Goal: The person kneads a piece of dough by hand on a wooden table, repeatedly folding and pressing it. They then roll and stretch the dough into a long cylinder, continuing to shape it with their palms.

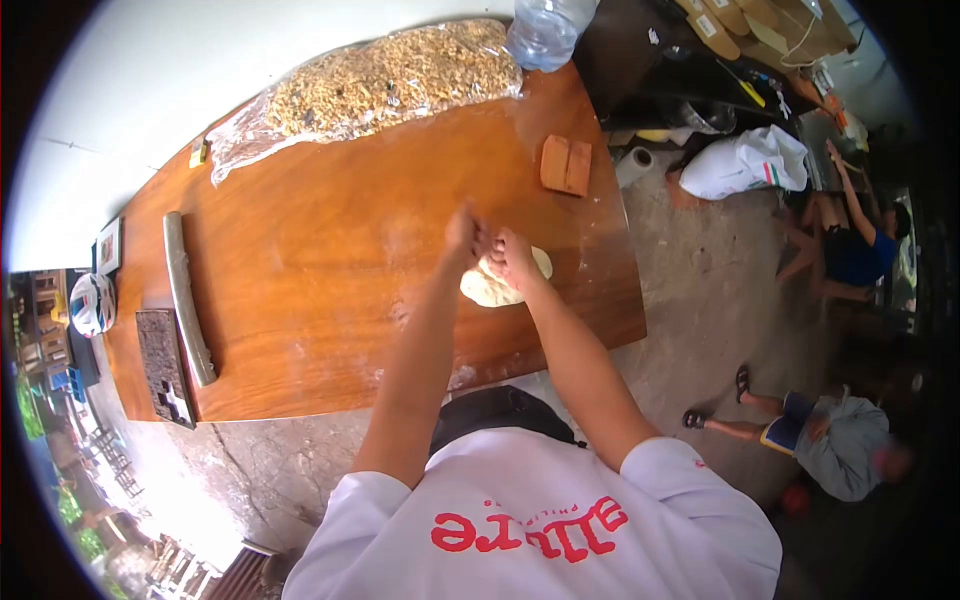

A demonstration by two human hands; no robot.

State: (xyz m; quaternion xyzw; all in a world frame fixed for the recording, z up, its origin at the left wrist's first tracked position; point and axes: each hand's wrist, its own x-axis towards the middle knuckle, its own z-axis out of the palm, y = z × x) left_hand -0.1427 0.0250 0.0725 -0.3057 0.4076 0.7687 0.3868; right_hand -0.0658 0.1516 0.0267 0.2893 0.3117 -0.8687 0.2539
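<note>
A pale, roundish piece of dough (490,288) lies on the wooden table (330,250), near its front right part. My left hand (465,238) is just above the dough's upper left edge, its fingers bent and smeared by motion. My right hand (513,258) rests on the dough with its fingers curled toward the left hand. The two hands almost meet, and whether anything is pinched between them is too blurred to tell.
A clear bag of brown flakes (390,85) lies along the far edge beside a plastic jug (548,32). Reddish blocks (566,166) are at right; a long roller (186,300) and dark board (160,365) at left. Two people (845,440) are off to the right.
</note>
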